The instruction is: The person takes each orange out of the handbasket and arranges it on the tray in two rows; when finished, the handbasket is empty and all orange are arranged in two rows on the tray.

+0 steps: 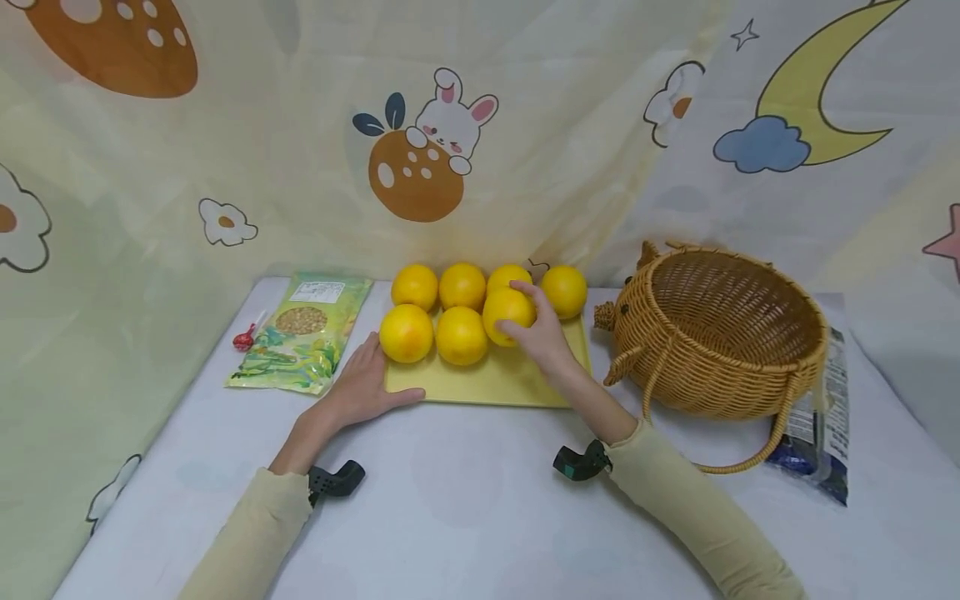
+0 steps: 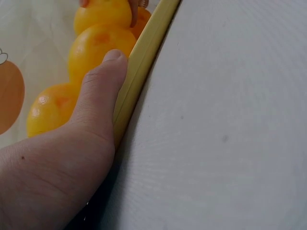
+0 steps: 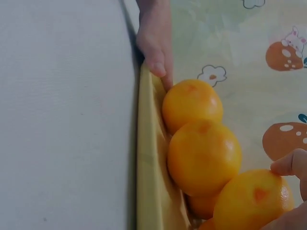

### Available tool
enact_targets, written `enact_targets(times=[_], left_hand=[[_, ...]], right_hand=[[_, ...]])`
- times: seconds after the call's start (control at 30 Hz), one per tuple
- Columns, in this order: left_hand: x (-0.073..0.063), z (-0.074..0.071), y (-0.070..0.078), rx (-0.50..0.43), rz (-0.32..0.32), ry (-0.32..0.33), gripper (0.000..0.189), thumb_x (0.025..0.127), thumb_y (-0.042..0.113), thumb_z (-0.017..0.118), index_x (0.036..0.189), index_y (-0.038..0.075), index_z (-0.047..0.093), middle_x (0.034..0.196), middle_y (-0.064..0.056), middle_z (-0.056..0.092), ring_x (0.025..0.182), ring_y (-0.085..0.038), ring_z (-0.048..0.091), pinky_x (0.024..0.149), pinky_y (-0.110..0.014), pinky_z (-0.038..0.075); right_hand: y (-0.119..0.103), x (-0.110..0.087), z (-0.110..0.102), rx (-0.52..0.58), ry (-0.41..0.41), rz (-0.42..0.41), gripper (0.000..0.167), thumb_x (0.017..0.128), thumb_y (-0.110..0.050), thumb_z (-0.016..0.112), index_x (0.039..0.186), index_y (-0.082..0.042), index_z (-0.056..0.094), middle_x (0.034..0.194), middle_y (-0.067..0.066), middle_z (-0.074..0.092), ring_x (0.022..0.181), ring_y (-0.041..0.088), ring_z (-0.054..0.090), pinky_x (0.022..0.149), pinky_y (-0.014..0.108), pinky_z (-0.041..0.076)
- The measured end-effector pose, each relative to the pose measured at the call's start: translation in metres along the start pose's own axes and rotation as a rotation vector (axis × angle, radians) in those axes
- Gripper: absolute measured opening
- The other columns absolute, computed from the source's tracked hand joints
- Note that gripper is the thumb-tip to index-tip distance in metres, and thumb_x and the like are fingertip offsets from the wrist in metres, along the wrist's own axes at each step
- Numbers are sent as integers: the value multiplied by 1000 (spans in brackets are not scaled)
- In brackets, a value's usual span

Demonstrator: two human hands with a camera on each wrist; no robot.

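Note:
Several oranges sit in two rows on a yellow tray [image 1: 480, 387] in the head view. My right hand [image 1: 546, 335] grips the orange [image 1: 501, 310] at the right end of the front row, index finger over its far side and thumb at its near side. That orange overlaps one behind it. In the right wrist view, the held orange [image 3: 249, 201] is close beside another front-row orange [image 3: 204, 155]. At the tray's front left corner rests my left hand [image 1: 363, 390], its fingers straight along the left side. Its thumb [image 2: 103, 86] lies over the front rim.
Left of the tray lie a green-yellow food packet [image 1: 300, 333] and a small red-wrapped lollipop [image 1: 243, 339]. A pig-shaped wicker basket [image 1: 720, 387] stands at the right, its handle hanging forward. Partly under it lies a dark blue packet [image 1: 817, 450]. A printed cloth [image 1: 300, 167] hangs behind.

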State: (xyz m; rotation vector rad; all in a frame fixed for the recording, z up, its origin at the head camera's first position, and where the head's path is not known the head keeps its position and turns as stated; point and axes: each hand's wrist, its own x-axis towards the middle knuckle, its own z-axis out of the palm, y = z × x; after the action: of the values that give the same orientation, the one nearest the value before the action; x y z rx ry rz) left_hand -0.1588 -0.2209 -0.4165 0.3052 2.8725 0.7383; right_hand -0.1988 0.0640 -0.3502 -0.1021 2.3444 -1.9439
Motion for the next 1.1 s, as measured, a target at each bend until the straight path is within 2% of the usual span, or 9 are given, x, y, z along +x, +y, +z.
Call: enact_targets(times=[0.23, 0.57, 0.7, 0.87, 1.1], left_hand=[[0, 0, -1, 10, 8, 3, 118, 77, 72, 62, 156, 5, 4, 163, -23, 0, 152, -38, 0, 123, -55, 6], [0, -1, -3, 8, 19, 5, 119, 77, 73, 61, 156, 6, 4, 163, -22, 1, 151, -38, 1, 123, -55, 6], [-1, -2, -3, 8, 21, 9, 119, 77, 73, 61, 156, 6, 4, 163, -21, 1, 151, -38, 0, 123, -56, 6], [0, -3, -3, -1, 26, 10, 119, 77, 73, 62, 157, 8, 2, 164, -20, 1, 152, -38, 0, 123, -55, 6], [-2, -1, -1, -22, 5, -3, 122, 76, 73, 63, 157, 8, -1, 163, -22, -2, 151, -40, 0, 122, -57, 6]], right_hand=[[6, -3, 5, -55, 5, -13, 65, 84, -10, 67, 143, -22, 40, 157, 8, 21, 136, 30, 35, 113, 51, 34], [10, -7, 11, -89, 11, 27, 71, 86, -16, 69, 146, -29, 33, 156, 12, 15, 136, 33, 34, 115, 55, 29], [12, -7, 13, -112, -8, 19, 71, 88, -19, 68, 147, -29, 30, 157, 12, 12, 139, 33, 30, 117, 56, 25], [16, -6, 14, -194, -44, -10, 73, 91, -21, 66, 150, -26, 24, 158, 14, 5, 144, 36, 23, 119, 58, 21], [24, -7, 12, -288, -90, 26, 84, 89, -22, 67, 155, -23, 15, 160, 19, 2, 147, 38, 16, 119, 61, 17]])
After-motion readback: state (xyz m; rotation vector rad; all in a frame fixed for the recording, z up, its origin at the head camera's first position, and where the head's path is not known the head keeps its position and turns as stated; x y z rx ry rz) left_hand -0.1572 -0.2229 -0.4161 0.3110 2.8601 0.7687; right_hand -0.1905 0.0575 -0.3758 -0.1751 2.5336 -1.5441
